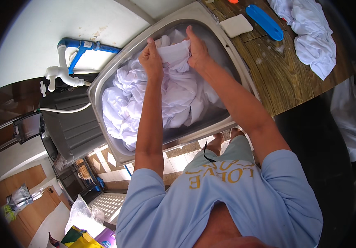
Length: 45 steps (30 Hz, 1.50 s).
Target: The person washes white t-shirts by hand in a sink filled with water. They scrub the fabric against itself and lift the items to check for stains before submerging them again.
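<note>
"What's at the left?"
"The tap [57, 73], then the sink [194, 13]. Most of the cloth [122, 107] lies in the sink, in a crumpled heap."
"And the hands?"
"Above the heap. The left hand [151, 60] is closed on one end of a fold [174, 53]; the right hand [198, 53] grips the other, thumb up, its fingers partly hidden. The fold spans the gap between."
"How far along is it, then?"
"Partway, I'd judge. One fold is in hand; the rest of the heap lies loose, so plenty seems left."
"Anything done?"
"Perhaps. On the counter [277, 78] come the pale block [236, 25], the blue oblong [265, 22], then a white bundle [310, 33]. Whether that bundle is finished or waiting, I can't tell."
</note>
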Each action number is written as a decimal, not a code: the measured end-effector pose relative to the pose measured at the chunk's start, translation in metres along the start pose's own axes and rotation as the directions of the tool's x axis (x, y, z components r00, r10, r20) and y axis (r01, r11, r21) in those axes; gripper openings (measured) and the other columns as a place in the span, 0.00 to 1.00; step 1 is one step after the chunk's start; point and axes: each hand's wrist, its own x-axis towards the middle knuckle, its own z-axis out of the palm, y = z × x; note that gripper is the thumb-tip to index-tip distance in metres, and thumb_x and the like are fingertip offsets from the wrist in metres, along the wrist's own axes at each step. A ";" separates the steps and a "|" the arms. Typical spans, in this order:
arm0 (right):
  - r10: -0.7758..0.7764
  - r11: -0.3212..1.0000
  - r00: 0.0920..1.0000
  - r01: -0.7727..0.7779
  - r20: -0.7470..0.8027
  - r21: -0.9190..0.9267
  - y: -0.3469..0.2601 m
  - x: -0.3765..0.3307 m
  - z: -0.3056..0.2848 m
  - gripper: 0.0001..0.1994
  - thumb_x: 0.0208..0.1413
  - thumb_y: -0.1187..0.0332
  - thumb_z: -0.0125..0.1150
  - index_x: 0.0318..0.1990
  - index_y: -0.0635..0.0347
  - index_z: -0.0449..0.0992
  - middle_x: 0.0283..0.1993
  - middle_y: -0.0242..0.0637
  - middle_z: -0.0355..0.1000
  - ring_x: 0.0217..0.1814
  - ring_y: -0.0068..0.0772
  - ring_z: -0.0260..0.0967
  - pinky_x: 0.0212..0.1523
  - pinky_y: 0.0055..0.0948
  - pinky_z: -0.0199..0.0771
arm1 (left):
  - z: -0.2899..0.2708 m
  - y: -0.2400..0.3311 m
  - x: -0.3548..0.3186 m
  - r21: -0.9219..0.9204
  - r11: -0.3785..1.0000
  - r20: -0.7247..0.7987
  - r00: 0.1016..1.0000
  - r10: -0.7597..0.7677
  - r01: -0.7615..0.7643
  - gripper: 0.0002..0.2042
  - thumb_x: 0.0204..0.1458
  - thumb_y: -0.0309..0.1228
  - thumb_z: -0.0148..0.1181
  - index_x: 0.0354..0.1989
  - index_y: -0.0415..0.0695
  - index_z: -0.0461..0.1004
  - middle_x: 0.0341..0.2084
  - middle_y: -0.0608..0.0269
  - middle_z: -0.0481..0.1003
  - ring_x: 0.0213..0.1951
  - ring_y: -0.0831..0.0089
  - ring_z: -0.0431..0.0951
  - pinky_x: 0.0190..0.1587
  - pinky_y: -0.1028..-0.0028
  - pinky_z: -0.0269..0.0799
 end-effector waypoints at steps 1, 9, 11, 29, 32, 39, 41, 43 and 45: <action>-0.016 1.000 1.000 0.015 -0.009 -0.020 -0.001 0.001 -0.001 0.22 0.49 0.47 0.61 0.28 0.59 0.68 0.26 0.36 0.65 0.31 0.36 0.68 0.36 0.37 0.71 | -0.002 0.001 -0.001 -0.017 1.000 0.020 0.999 -0.024 0.025 0.24 0.55 0.45 0.54 0.10 0.48 0.60 0.09 0.79 0.55 0.15 0.88 0.49 0.17 0.79 0.40; -0.567 0.162 0.642 0.700 0.515 -0.695 -0.016 -0.042 0.027 0.20 0.45 0.55 0.64 0.34 0.64 0.71 0.34 0.42 0.70 0.34 0.36 0.67 0.37 0.32 0.69 | -0.032 0.044 0.013 -0.076 0.933 0.183 0.925 -0.333 0.351 0.19 0.55 0.45 0.52 0.31 0.38 0.72 0.26 0.59 0.74 0.27 0.73 0.76 0.32 0.75 0.75; -0.378 0.160 0.706 0.687 0.598 -0.709 -0.015 -0.062 0.035 0.18 0.44 0.58 0.64 0.35 0.64 0.71 0.35 0.42 0.71 0.34 0.35 0.68 0.37 0.31 0.69 | -0.022 0.069 0.007 -0.063 0.931 0.285 0.900 -0.329 0.360 0.20 0.56 0.46 0.50 0.33 0.36 0.73 0.29 0.58 0.74 0.30 0.73 0.75 0.35 0.75 0.74; 0.033 0.946 0.813 0.162 0.581 -0.280 -0.069 -0.065 0.029 0.08 0.53 0.69 0.52 0.38 0.61 0.72 0.33 0.27 0.70 0.34 0.19 0.67 0.38 0.21 0.68 | -0.032 0.065 -0.004 -0.388 0.860 0.497 0.861 -0.108 0.332 0.06 0.50 0.25 0.54 0.36 0.40 0.74 0.32 0.70 0.74 0.38 0.82 0.70 0.43 0.82 0.62; -0.035 0.885 0.835 0.281 0.549 -0.371 -0.078 -0.074 0.033 0.06 0.52 0.68 0.55 0.34 0.59 0.72 0.31 0.25 0.69 0.32 0.15 0.64 0.36 0.18 0.65 | -0.042 0.078 0.013 -0.331 0.898 0.516 0.853 -0.083 0.288 0.05 0.50 0.25 0.54 0.35 0.40 0.73 0.29 0.72 0.73 0.35 0.84 0.69 0.39 0.84 0.61; -0.105 0.829 0.831 0.377 0.547 -0.413 -0.097 -0.094 0.046 0.06 0.52 0.66 0.55 0.34 0.57 0.72 0.29 0.23 0.68 0.31 0.12 0.62 0.34 0.14 0.60 | -0.045 0.115 0.023 -0.209 0.945 0.596 0.799 -0.080 0.250 0.03 0.51 0.25 0.53 0.32 0.40 0.72 0.25 0.75 0.70 0.31 0.87 0.66 0.33 0.87 0.60; -0.093 0.785 0.794 0.430 0.601 -0.446 -0.105 -0.095 0.044 0.07 0.52 0.64 0.55 0.33 0.58 0.72 0.29 0.23 0.68 0.31 0.13 0.63 0.33 0.15 0.62 | -0.043 0.114 0.025 -0.163 0.960 0.595 0.799 -0.087 0.226 0.03 0.51 0.25 0.54 0.32 0.41 0.73 0.24 0.76 0.70 0.30 0.88 0.66 0.32 0.86 0.60; -0.066 0.663 0.798 0.483 0.599 -0.572 -0.108 -0.095 0.045 0.09 0.52 0.63 0.55 0.33 0.58 0.73 0.29 0.24 0.69 0.30 0.14 0.64 0.33 0.17 0.64 | -0.040 0.110 0.027 -0.102 0.976 0.587 0.804 -0.097 0.193 0.02 0.52 0.26 0.55 0.32 0.42 0.73 0.23 0.77 0.70 0.28 0.88 0.66 0.30 0.85 0.60; -0.041 0.429 0.849 0.491 0.526 -0.759 -0.107 -0.097 0.044 0.10 0.51 0.62 0.56 0.35 0.59 0.73 0.28 0.26 0.71 0.30 0.16 0.66 0.34 0.19 0.66 | -0.030 0.101 0.021 -0.035 0.989 0.538 0.836 -0.104 0.146 0.03 0.52 0.27 0.55 0.31 0.41 0.73 0.22 0.77 0.70 0.26 0.89 0.65 0.29 0.84 0.60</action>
